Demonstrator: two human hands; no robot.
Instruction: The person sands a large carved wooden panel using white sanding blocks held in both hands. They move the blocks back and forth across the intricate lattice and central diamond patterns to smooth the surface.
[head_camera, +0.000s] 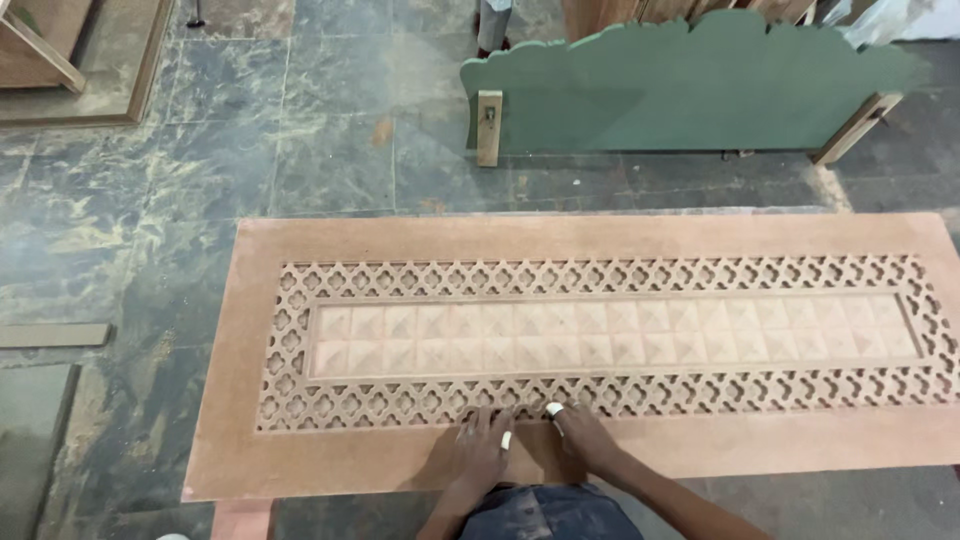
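Note:
A long brown carved board (400, 240) lies flat in front of me, with a band of cut-out lattice (600, 275) around a centre panel of small raised squares (600, 335). Both my hands press on its near border. My left hand (483, 447) lies flat with fingers spread, the fingertips touching the near lattice row. My right hand (585, 440) rests beside it, fingers on the lattice edge, with white tape on a fingertip. Neither hand holds anything that I can see.
A green scalloped panel (690, 90) with wooden legs leans at the far side on the grey stone floor (150, 200). Wooden frames (60, 60) stand at the far left. A wood strip (55, 335) lies on the floor at left.

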